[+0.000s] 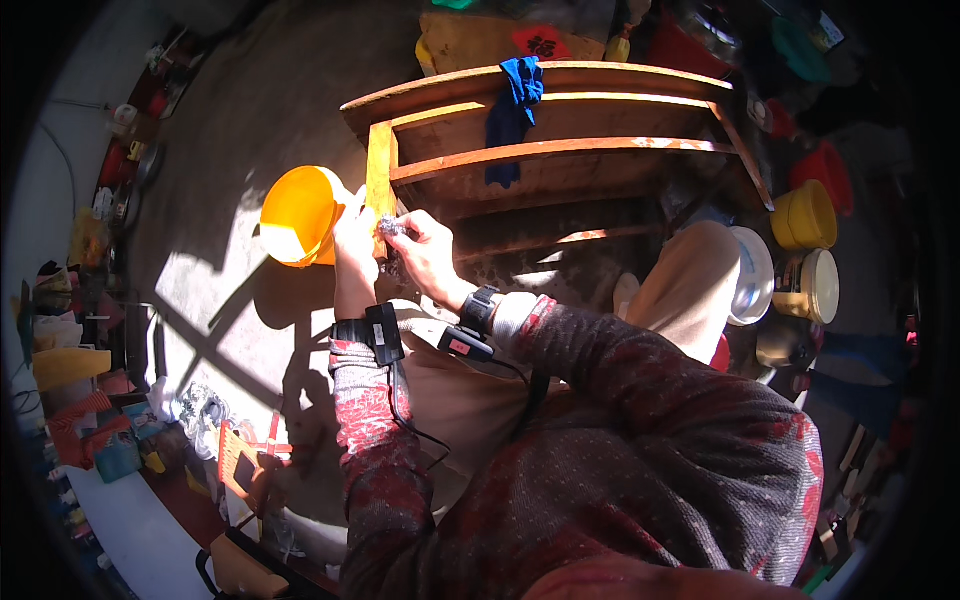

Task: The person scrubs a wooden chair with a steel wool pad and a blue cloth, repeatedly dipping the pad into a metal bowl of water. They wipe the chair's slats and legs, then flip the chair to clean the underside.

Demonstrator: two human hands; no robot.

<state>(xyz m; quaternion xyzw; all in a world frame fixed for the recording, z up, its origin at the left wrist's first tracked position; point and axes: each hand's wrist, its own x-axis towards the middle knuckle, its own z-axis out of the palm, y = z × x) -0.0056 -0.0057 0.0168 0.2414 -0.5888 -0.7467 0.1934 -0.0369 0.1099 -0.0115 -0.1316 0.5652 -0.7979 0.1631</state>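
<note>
A wooden bench or table (562, 148) lies on its side in front of me, its legs and rails turned towards me. My left hand (355, 238) rests against the end of one wooden leg (381, 169), fingers partly hidden behind it. In my right hand (429, 251) a crumpled silvery scouring pad (391, 226) is pinched between thumb and fingers, touching the same leg near its end. A blue cloth (523, 90) hangs over the upper edge and a rail. Just left of my left hand is a yellow bucket (300, 217), tilted with its opening visible.
To the right stand a yellow bucket (805, 215), a white basin (752, 276), a lidded tub (819, 286) and a metal pot (780, 343). A small red-framed woven chair (244, 459) is at lower left. My bent knee (694, 262) is close to the bench.
</note>
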